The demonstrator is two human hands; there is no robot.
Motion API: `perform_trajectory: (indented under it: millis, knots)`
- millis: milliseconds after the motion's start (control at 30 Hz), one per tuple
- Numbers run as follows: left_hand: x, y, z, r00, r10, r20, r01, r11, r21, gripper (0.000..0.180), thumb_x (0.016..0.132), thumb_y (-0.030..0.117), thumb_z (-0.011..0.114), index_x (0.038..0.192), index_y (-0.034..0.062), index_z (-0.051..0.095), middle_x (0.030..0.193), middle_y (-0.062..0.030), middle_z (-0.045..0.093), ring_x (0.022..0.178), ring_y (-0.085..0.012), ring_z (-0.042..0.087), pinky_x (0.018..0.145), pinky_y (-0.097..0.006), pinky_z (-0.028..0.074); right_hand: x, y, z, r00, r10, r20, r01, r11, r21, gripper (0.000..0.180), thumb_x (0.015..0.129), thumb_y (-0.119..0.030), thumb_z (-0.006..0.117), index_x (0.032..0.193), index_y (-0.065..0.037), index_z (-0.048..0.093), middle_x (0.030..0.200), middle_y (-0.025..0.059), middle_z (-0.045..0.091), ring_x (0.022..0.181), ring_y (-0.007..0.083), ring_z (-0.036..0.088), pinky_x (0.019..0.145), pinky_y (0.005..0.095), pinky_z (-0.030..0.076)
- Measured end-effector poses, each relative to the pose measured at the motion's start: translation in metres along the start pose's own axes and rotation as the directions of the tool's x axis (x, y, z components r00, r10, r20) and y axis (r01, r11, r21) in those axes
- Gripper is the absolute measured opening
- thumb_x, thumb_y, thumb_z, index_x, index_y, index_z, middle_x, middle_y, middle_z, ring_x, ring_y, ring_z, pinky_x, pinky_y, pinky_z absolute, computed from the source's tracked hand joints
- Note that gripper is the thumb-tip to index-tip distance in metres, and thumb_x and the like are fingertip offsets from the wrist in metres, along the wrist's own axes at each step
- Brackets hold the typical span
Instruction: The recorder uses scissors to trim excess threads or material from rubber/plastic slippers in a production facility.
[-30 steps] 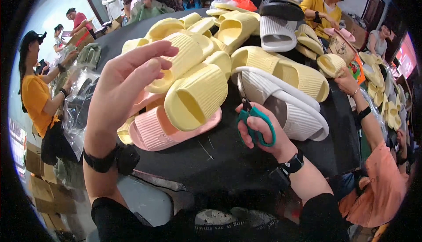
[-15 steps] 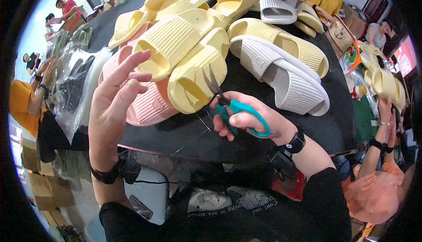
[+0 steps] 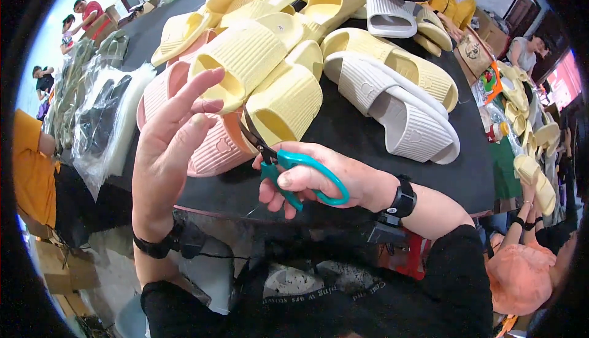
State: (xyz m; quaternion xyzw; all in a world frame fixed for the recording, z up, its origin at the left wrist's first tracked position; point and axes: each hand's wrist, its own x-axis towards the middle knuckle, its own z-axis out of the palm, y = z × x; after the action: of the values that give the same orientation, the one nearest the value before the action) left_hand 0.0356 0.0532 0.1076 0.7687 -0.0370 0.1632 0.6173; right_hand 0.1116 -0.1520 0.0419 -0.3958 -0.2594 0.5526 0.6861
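My right hand (image 3: 334, 175) is closed on a pair of scissors with teal handles (image 3: 316, 169). Their dark blades (image 3: 256, 138) point up and to the left, over the edges of a pink slipper (image 3: 218, 151) and a yellow slipper (image 3: 285, 102). Raised at the left, my left hand (image 3: 169, 135) has its thumb and fingers apart, with nothing visible between them. Its fingertips overlap the opening of another ribbed yellow slipper (image 3: 245, 53) in the view; whether they touch it I cannot tell. A thin thread-like line shows below the scissors.
Several yellow slippers (image 3: 334, 3) are heaped across the black table (image 3: 350, 142). Two grey slippers (image 3: 417, 132) lie to the right. Clear plastic bags (image 3: 101, 129) stand at the left edge. Co-workers sit around, one in peach (image 3: 521, 273) at the lower right handling slippers.
My right hand has brought the scissors left and slightly nearer me, so the blades now lie closer to my left hand. My left hand has shifted slightly right.
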Motion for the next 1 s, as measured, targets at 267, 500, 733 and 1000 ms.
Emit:
perform_trajectory:
  millis: [267, 500, 733, 1000]
  knots:
    - [0.003, -0.001, 0.0, 1.0, 0.023, -0.009, -0.023, 0.998, 0.064, 0.043, 0.089, 0.007, 0.05, 0.131, -0.0031, 0.047, 0.127, -0.0074, 0.053, 0.102, -0.0127, 0.054, 0.093, -0.027, 0.04, -0.001, -0.006, -0.005, 0.995, -0.031, -0.1, 0.027, 0.999, -0.038, 0.039, 0.086, -0.021, 0.058, 0.117, -0.001, 0.046, 0.077, 0.0078, 0.059, 0.053, 0.0098, 0.056, 0.045, 0.021, 0.045]
    - [-0.004, -0.012, -0.008, 0.999, 0.035, -0.005, -0.035, 0.999, 0.007, 0.045, 0.089, 0.01, 0.049, 0.132, -0.0041, 0.046, 0.131, -0.011, 0.052, 0.103, -0.0134, 0.054, 0.091, -0.026, 0.042, -0.007, -0.015, -0.007, 0.982, -0.034, -0.183, 0.019, 0.997, -0.079, 0.026, 0.086, -0.016, 0.059, 0.107, -0.003, 0.051, 0.069, 0.0043, 0.06, 0.046, 0.0067, 0.054, 0.039, 0.0188, 0.042]
    - [-0.024, 0.004, -0.011, 0.985, 0.092, -0.149, -0.085, 0.995, 0.053, 0.056, 0.089, 0.023, 0.05, 0.131, -0.0111, 0.041, 0.131, -0.0207, 0.049, 0.099, -0.0164, 0.056, 0.085, -0.028, 0.045, -0.021, -0.016, -0.018, 0.974, -0.136, -0.179, 0.112, 0.984, -0.139, 0.031, 0.086, -0.013, 0.058, 0.114, -0.003, 0.05, 0.072, 0.0046, 0.059, 0.05, 0.0061, 0.055, 0.042, 0.0178, 0.043]
    - [-0.078, 0.015, -0.049, 0.899, 0.236, -0.37, -0.107, 0.936, 0.336, 0.09, 0.087, 0.057, 0.049, 0.132, -0.0186, 0.031, 0.101, -0.0168, 0.058, 0.089, -0.016, 0.054, 0.08, -0.027, 0.044, -0.019, -0.011, -0.042, 0.924, -0.207, -0.321, 0.183, 0.978, -0.104, 0.03, 0.085, -0.013, 0.057, 0.113, -0.003, 0.051, 0.069, 0.0055, 0.057, 0.048, 0.0068, 0.052, 0.041, 0.0188, 0.042]
